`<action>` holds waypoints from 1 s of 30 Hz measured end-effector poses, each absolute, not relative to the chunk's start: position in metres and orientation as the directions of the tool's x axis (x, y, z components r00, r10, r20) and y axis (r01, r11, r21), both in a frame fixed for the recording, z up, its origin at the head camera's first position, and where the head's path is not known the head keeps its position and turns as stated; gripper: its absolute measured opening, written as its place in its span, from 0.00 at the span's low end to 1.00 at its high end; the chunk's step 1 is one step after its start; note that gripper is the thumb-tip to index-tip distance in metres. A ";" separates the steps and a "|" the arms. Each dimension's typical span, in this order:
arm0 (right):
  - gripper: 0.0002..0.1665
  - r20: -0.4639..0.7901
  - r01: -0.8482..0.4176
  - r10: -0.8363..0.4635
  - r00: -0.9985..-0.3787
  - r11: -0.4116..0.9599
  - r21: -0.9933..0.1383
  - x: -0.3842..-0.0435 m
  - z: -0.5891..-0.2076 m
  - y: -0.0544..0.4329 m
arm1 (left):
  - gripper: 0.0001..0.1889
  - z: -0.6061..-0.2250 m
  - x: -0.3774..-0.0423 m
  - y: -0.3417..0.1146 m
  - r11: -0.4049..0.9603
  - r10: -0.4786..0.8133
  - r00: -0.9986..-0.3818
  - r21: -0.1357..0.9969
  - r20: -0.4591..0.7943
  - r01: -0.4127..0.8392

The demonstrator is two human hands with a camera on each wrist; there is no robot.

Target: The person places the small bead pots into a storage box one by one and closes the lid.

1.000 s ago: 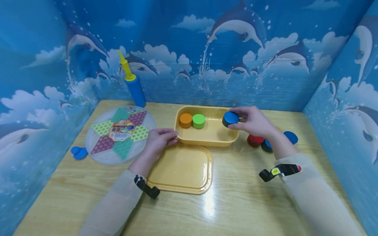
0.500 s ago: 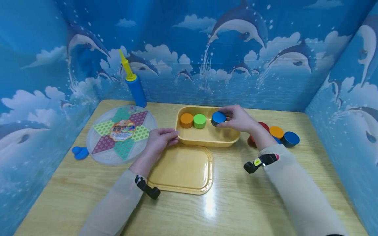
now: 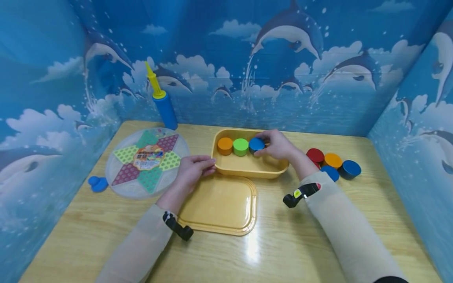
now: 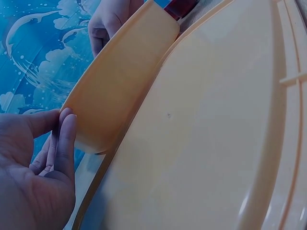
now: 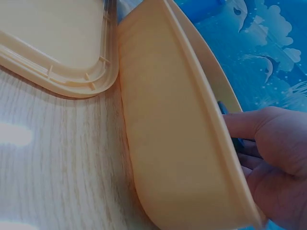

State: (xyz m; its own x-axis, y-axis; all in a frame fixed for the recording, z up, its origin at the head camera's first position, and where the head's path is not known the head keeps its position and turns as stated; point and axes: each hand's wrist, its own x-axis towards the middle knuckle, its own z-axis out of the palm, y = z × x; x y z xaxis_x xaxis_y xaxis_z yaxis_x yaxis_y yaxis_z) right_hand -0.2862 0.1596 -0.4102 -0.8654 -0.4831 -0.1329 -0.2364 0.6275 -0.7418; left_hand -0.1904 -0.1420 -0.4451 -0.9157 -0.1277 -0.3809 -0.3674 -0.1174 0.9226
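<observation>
A yellow plastic box (image 3: pixel 247 171) stands at the back middle of the table. Inside it an orange round block (image 3: pixel 225 146), a green round block (image 3: pixel 240 147) and a blue round block (image 3: pixel 256 145) form a row from left to right. My right hand (image 3: pixel 276 145) reaches in over the box's right side and grips the blue block between thumb and fingers. In the right wrist view the box wall hides most of that block. My left hand (image 3: pixel 192 171) pinches the left rim of the box, as the left wrist view shows with thumb and fingertips (image 4: pixel 67 115) at the edge.
In front of the box lies its yellow lid (image 3: pixel 219 204). Right of it sit a red block (image 3: pixel 315 155), an orange block (image 3: pixel 332 160) and blue blocks (image 3: pixel 349 169). A round game board (image 3: pixel 148 161), blue pump (image 3: pixel 164 112) and small blue piece (image 3: pixel 98 183) are at left.
My right hand has carried the blue block leftward and down into the box, up beside the green one. The left hand has stayed at the rim.
</observation>
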 end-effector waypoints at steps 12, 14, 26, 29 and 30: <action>0.38 -0.155 -0.237 -0.475 -0.866 0.664 -0.710 -0.286 -0.416 0.153 | 0.13 -0.444 -0.189 -0.141 -0.119 -0.132 -0.913 0.920 -0.386 -0.373; 0.39 -0.148 -0.245 -0.474 -0.868 0.667 -0.704 -0.285 -0.416 0.151 | 0.13 -0.443 -0.189 -0.141 -0.117 -0.135 -0.911 0.919 -0.390 -0.376; 0.38 -0.137 -0.229 -0.463 -0.876 0.649 -0.725 -0.277 -0.406 0.159 | 0.13 -0.444 -0.188 -0.140 -0.114 -0.136 -0.909 0.918 -0.393 -0.380; 0.38 -0.117 -0.237 -0.472 -0.874 0.624 -0.744 -0.274 -0.401 0.166 | 0.13 -0.444 -0.188 -0.141 -0.114 -0.136 -0.913 0.921 -0.385 -0.372; 0.38 -0.110 -0.241 -0.476 -0.873 0.616 -0.750 -0.273 -0.400 0.169 | 0.13 -0.444 -0.188 -0.141 -0.115 -0.137 -0.913 0.922 -0.384 -0.370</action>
